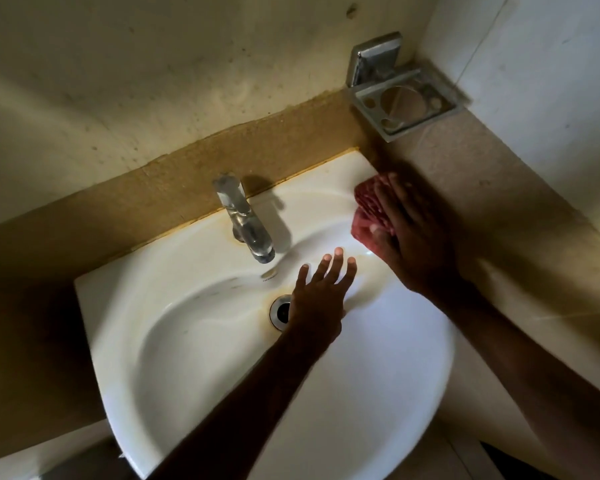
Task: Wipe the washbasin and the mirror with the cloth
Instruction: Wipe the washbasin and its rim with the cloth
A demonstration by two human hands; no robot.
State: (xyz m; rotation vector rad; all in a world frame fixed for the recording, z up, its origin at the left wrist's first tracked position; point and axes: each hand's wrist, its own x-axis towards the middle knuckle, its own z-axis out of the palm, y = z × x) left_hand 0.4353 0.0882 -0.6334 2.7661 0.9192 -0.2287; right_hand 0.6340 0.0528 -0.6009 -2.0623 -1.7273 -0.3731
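A white washbasin (174, 306) is fixed to the wall below me, with a chrome tap (245, 223) at its back and a metal drain (280, 311) in the bowl. My right hand (413, 237) presses a red cloth (368, 206) flat onto the basin's back right corner, fingers straight over it. My left hand (321, 289) hovers over the bowl beside the drain with its fingers spread and holds nothing. No mirror is in view.
A chrome toothbrush and tumbler holder (399, 98) juts from the wall in the corner above the basin's right end. A tan tiled strip (187, 181) runs behind the basin. Another wall (534, 98) closes in on the right.
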